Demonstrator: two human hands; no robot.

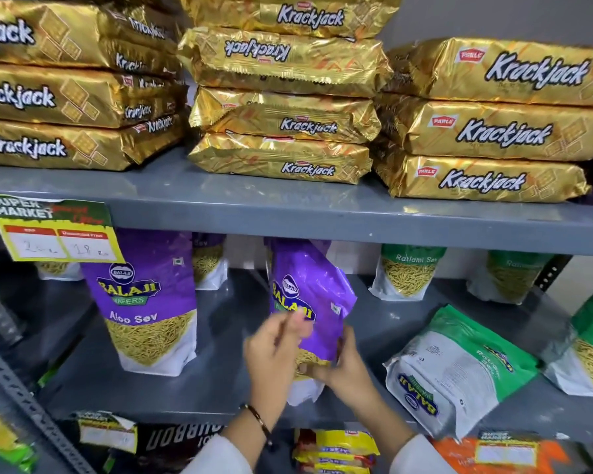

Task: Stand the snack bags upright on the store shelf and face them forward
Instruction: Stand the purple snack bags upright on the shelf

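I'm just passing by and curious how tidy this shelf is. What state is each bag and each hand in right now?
Left purple bag: upright, front facing out.
Middle purple bag: held, tilted, front turned partly sideways.
Lying green bag: flat on its front, back showing.
Green bags at the back: upright, facing out.
Left hand: touching the middle purple bag.
Right hand: gripping its lower part.

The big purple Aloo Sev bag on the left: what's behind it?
Behind the Aloo Sev bag, two smaller bags of the same snack peek out at the back. Anything directly behind it is covered.
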